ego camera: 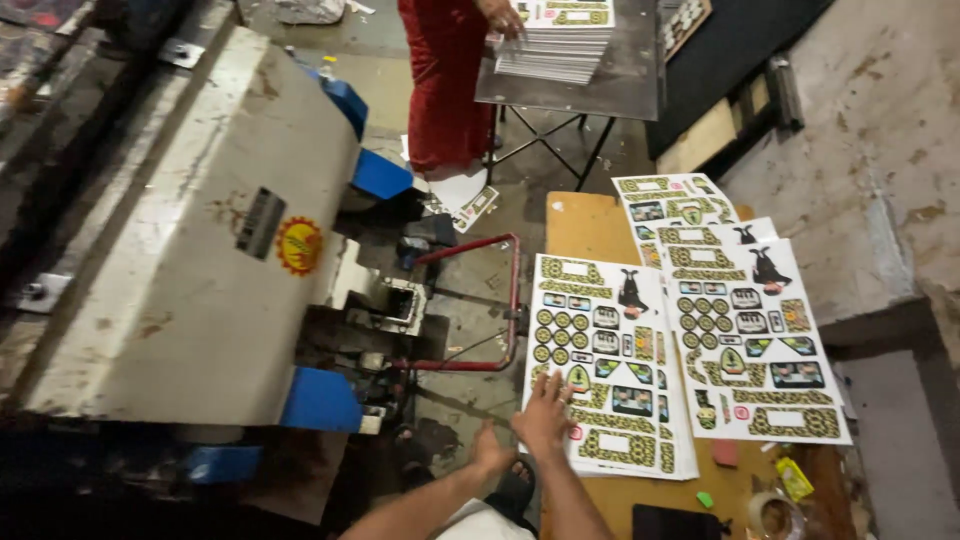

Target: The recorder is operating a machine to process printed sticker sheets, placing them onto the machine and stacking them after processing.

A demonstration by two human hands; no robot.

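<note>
A stack of printed sheets with yellow-green patterned shapes lies at the left edge of a wooden table. My right hand rests flat on the stack's near-left corner, fingers spread, holding nothing. My left hand sits just off that same corner at the table's edge. Its fingers are curled and partly hidden, so I cannot tell whether it grips the sheets.
A second stack lies to the right, a third behind. Left stands a big grey machine with blue parts and a red bar frame. A person in red touches sheets on a metal table. A tape roll lies near.
</note>
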